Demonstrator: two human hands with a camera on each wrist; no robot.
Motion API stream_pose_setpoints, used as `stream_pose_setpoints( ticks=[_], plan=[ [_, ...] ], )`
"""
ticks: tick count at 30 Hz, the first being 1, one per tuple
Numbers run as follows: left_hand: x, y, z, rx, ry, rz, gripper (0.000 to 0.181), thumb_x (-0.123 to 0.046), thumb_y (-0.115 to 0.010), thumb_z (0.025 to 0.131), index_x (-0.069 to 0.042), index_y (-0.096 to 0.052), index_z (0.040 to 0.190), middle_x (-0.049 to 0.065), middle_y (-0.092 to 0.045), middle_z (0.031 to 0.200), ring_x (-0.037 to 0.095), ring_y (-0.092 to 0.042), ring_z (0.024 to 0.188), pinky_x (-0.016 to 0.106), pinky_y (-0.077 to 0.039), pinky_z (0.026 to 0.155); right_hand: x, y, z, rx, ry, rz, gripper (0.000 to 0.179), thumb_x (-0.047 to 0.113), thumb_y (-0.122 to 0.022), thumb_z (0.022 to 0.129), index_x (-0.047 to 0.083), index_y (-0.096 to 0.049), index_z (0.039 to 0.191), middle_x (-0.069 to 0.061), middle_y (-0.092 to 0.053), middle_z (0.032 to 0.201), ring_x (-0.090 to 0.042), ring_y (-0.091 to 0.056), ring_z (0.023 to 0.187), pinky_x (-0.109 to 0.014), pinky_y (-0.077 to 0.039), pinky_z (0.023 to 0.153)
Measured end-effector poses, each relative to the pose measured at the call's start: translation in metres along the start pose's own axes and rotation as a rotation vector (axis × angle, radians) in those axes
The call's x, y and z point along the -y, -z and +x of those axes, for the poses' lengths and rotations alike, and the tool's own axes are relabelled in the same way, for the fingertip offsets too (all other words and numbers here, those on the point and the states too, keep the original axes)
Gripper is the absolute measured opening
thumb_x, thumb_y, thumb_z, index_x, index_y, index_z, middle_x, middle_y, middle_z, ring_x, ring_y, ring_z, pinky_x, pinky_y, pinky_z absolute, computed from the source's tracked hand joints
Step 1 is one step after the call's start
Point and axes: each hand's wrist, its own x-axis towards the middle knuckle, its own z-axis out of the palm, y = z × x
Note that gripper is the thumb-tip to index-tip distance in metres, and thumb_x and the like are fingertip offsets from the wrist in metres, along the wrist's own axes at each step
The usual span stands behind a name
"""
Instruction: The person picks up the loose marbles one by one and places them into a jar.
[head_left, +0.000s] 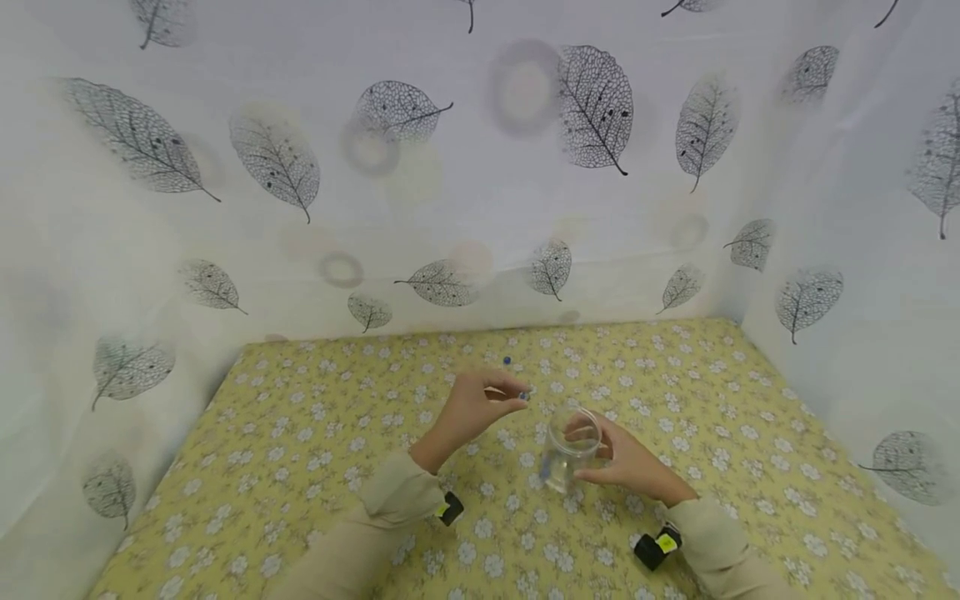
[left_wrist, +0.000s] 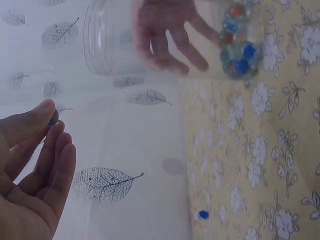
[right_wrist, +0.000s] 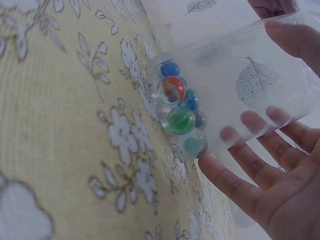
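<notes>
Between thumb and fingertips my left hand (head_left: 480, 404) pinches a small dark marble (left_wrist: 54, 118), held in the air left of the jar's mouth in the head view. My right hand (head_left: 626, 458) grips a clear jar (right_wrist: 225, 65) around its side, thumb on one face and fingers on the other. Several glass marbles (right_wrist: 181, 120), blue, green, red-orange and clear, lie heaped at the bottom of the jar. A lone blue marble (head_left: 507, 360) sits on the cloth beyond my left hand; the left wrist view shows this blue marble (left_wrist: 203, 214) too.
A yellow flowered cloth (head_left: 337, 467) covers the table. White curtains (head_left: 465, 200) printed with grey leaves hang at the back and both sides. Black wrist devices sit at the left cuff (head_left: 450, 508) and the right cuff (head_left: 657, 547).
</notes>
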Motion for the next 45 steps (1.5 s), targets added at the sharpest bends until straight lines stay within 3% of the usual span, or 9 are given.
stream_pose_setpoints(
  ticks=[3, 13, 21, 25, 36, 45],
  plan=[
    [-0.006, -0.006, -0.002, 0.018, -0.020, -0.006, 0.018, -0.011, -0.072, 0.081, -0.008, -0.074, 0.099, 0.008, -0.071, 0.101, 0.019, -0.067, 0.088, 0.019, -0.055, 0.078, 0.001, 0.001, 0.000, 0.001, 0.003, 0.005, 0.060, 0.008, -0.067, 0.087, -0.002, -0.035, 0.136, -0.024, -0.046, 0.131, -0.045, -0.047, 0.118, -0.040, -0.052, 0.090],
    [-0.013, -0.025, -0.005, 0.060, -0.051, -0.046, 0.019, -0.013, -0.072, 0.082, -0.010, -0.074, 0.101, 0.006, -0.072, 0.100, 0.018, -0.067, 0.088, 0.018, -0.055, 0.078, -0.001, 0.001, 0.000, 0.001, 0.020, 0.001, 0.057, 0.007, -0.066, 0.087, -0.002, -0.036, 0.135, -0.023, -0.046, 0.131, -0.047, -0.047, 0.118, -0.048, -0.051, 0.089],
    [-0.013, -0.034, -0.010, 0.111, -0.091, -0.073, 0.020, -0.012, -0.071, 0.083, -0.010, -0.073, 0.103, 0.006, -0.071, 0.102, 0.013, -0.067, 0.089, 0.018, -0.054, 0.079, 0.000, 0.001, -0.002, -0.005, -0.003, 0.000, 0.057, 0.009, -0.067, 0.086, 0.008, -0.038, 0.135, -0.019, -0.045, 0.134, -0.042, -0.047, 0.120, -0.035, -0.052, 0.091],
    [-0.012, -0.036, -0.012, 0.128, -0.101, -0.065, 0.021, -0.012, -0.071, 0.082, -0.011, -0.072, 0.104, 0.004, -0.071, 0.105, 0.011, -0.066, 0.091, 0.016, -0.053, 0.080, -0.001, 0.001, -0.003, -0.004, 0.009, -0.006, 0.056, 0.010, -0.067, 0.087, 0.007, -0.039, 0.134, -0.020, -0.045, 0.134, -0.044, -0.047, 0.120, -0.037, -0.052, 0.090],
    [-0.001, -0.025, -0.009, 0.089, -0.090, 0.000, 0.023, -0.017, -0.071, 0.083, -0.012, -0.072, 0.106, 0.005, -0.071, 0.104, 0.018, -0.066, 0.093, 0.020, -0.054, 0.082, -0.003, 0.001, -0.002, 0.004, 0.020, -0.001, 0.057, 0.008, -0.066, 0.087, -0.001, -0.036, 0.135, -0.024, -0.045, 0.132, -0.048, -0.046, 0.119, -0.045, -0.051, 0.090],
    [0.032, -0.006, 0.011, 0.097, -0.004, 0.049, 0.030, -0.019, -0.071, 0.083, -0.008, -0.069, 0.111, 0.007, -0.069, 0.111, 0.023, -0.065, 0.100, 0.026, -0.054, 0.086, -0.003, 0.000, -0.002, -0.006, -0.005, -0.012, 0.060, 0.010, -0.067, 0.087, 0.001, -0.036, 0.137, -0.023, -0.046, 0.132, -0.045, -0.047, 0.120, -0.044, -0.050, 0.091]
  ],
)
